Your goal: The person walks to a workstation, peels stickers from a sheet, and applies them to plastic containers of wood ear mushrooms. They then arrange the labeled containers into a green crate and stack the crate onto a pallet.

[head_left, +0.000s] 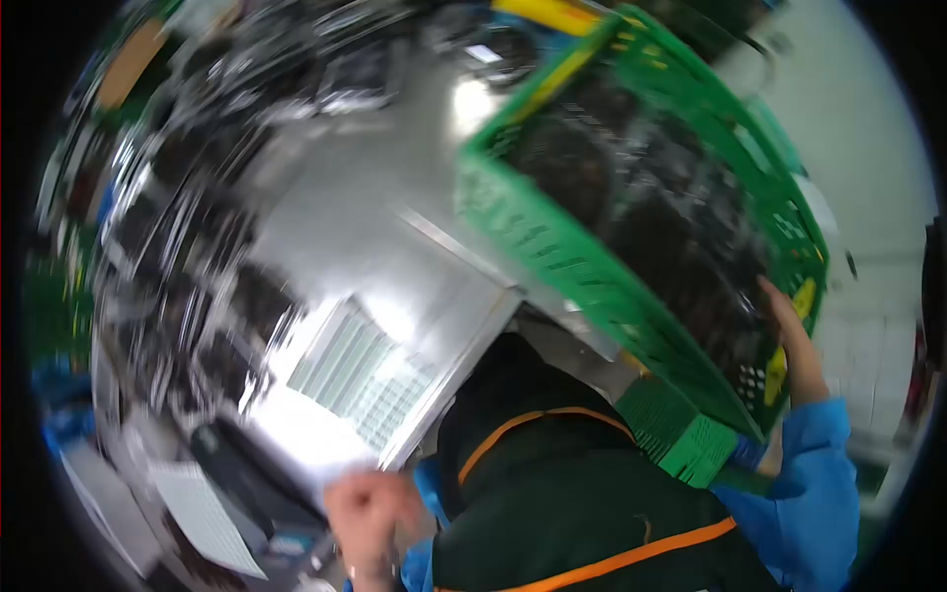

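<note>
My right hand [786, 326] reaches over the near right end of a green plastic crate [552, 259]. Its visible fingers look stretched out along the dark, plastic-wrapped items [681, 222] inside, close to the crate's end wall. Whether the fingertips press on these items is not clear. My left hand [370, 505] is low in the view, near the front edge of the metal table [330, 197]. Motion blurs it; the fingers look drawn in, but their exact pose is smeared and no held object shows.
Clear-wrapped dark items [197, 276] lie piled along the left and back of the table. A printed sheet [360, 370] lies at the table's front corner. A dark device [247, 469] stands at lower left. Green crates [681, 434] sit below the large crate.
</note>
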Motion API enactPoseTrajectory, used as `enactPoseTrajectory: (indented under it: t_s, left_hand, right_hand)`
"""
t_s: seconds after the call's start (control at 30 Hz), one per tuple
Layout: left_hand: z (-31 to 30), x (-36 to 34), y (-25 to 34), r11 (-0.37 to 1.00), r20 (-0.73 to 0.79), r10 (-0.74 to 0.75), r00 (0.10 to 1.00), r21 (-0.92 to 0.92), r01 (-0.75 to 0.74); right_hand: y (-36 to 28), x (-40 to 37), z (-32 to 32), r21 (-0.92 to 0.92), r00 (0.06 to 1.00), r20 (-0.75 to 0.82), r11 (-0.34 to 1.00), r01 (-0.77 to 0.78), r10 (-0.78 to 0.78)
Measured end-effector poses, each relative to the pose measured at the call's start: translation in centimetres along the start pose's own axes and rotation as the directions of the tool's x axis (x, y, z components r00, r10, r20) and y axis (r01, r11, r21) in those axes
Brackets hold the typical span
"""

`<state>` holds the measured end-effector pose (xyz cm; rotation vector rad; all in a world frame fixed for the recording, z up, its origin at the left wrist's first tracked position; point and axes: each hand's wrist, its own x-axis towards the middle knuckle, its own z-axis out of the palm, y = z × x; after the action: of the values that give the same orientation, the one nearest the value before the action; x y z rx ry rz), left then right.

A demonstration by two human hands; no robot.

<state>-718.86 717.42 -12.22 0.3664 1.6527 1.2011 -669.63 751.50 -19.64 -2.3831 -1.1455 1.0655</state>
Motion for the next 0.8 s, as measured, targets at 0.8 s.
enactPoseTrajectory:
  t_s: [0.8]
  left_hand:
    - [-10.6,-0.7,-4.7,0.816,-0.314,0.498,0.808,-0.145,-0.56]
  right_hand:
    - [-18.8,-42.1,31.6,0.508,-0.717,0.477,-0.507,0.696,-0.508]
